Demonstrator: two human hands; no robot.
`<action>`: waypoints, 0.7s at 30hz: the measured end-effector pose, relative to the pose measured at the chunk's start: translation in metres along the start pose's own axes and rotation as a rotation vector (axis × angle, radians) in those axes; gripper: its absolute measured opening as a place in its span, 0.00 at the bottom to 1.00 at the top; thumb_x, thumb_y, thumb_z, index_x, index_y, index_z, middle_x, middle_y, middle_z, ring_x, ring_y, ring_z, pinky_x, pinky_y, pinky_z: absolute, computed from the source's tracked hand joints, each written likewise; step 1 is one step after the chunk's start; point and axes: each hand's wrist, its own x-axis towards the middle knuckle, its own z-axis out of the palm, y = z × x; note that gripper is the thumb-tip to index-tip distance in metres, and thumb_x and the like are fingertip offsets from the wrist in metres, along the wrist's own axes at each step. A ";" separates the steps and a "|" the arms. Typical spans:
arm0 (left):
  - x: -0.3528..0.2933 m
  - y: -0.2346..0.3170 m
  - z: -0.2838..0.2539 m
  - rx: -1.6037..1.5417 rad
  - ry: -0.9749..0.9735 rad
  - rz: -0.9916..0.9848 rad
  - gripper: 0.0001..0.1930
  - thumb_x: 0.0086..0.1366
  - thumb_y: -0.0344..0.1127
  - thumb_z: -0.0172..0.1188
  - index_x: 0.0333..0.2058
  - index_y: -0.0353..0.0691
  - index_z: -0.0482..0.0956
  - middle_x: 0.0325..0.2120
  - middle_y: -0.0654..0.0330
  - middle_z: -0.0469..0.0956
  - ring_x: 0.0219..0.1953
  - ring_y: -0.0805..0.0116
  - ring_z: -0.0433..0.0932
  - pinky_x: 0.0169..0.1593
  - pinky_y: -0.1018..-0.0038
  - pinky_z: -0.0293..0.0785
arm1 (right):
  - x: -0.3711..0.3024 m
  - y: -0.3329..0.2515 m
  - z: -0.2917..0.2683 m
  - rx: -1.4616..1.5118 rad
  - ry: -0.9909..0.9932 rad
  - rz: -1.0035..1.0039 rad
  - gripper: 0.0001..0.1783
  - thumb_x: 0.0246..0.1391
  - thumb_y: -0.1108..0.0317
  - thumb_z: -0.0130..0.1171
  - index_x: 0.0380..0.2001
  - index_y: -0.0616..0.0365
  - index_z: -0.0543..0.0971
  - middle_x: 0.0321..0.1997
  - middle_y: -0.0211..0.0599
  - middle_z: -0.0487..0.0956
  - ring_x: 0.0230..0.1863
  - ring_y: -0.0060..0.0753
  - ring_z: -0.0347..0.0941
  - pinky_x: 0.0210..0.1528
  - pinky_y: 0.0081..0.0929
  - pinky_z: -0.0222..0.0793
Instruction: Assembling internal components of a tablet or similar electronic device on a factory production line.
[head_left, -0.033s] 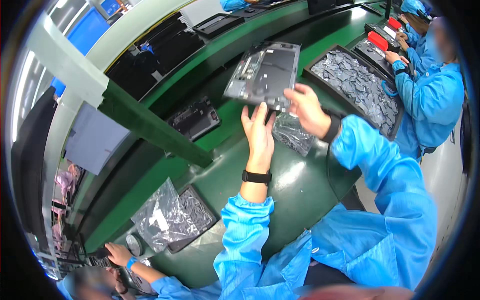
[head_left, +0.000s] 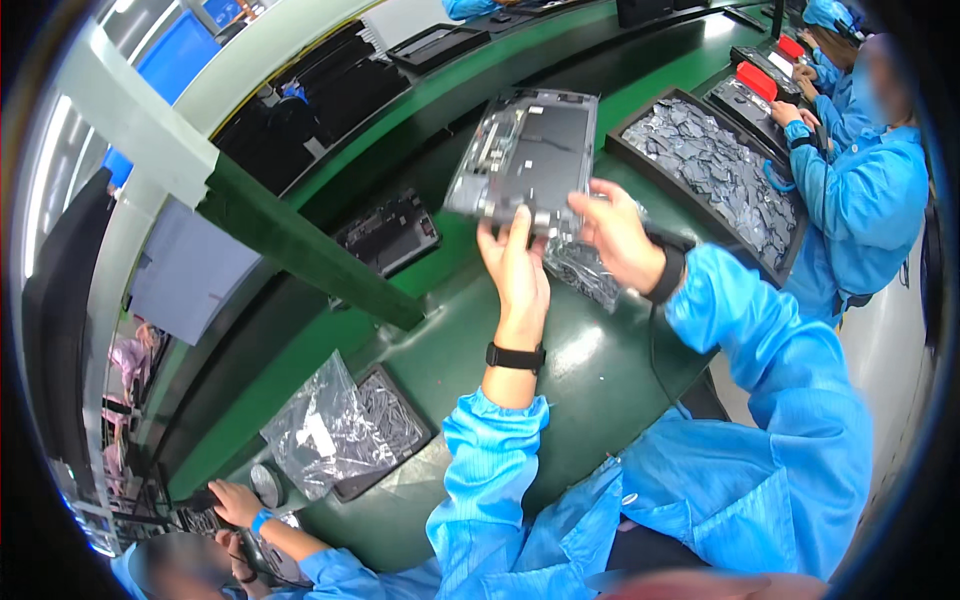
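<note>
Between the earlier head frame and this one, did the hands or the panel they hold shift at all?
Nothing visibly changed. Both the left hand and the right hand hold the lower edge of the grey device panel, raised over the green table, just as before. The tray of bagged parts and the plastic bag lie where they were.

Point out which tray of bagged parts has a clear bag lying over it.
The small tray at lower left, beside the co-worker's hand: a crumpled clear bag covers its left side. The big tray at upper right lies uncovered.
</note>
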 end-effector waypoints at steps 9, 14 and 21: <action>-0.090 0.071 -0.086 0.079 0.029 -0.029 0.22 0.66 0.31 0.55 0.58 0.38 0.63 0.49 0.59 0.73 0.50 0.69 0.73 0.53 0.69 0.71 | -0.118 -0.024 -0.077 -0.372 -0.505 0.044 0.12 0.62 0.67 0.52 0.45 0.62 0.72 0.40 0.41 0.80 0.39 0.31 0.78 0.42 0.26 0.74; -0.091 0.118 -0.126 0.303 0.112 -0.308 0.25 0.69 0.36 0.51 0.61 0.34 0.62 0.54 0.59 0.72 0.53 0.69 0.73 0.57 0.71 0.69 | -0.094 -0.062 -0.105 -0.354 -0.318 -0.254 0.08 0.60 0.71 0.53 0.40 0.62 0.74 0.31 0.36 0.80 0.33 0.25 0.76 0.36 0.21 0.71; -0.056 0.116 -0.165 0.495 -0.337 -0.673 0.26 0.68 0.35 0.53 0.61 0.31 0.62 0.54 0.59 0.72 0.53 0.72 0.72 0.57 0.76 0.66 | -0.042 -0.026 -0.075 -1.154 -0.474 -0.528 0.06 0.52 0.73 0.60 0.34 0.59 0.80 0.36 0.34 0.80 0.36 0.28 0.76 0.41 0.25 0.71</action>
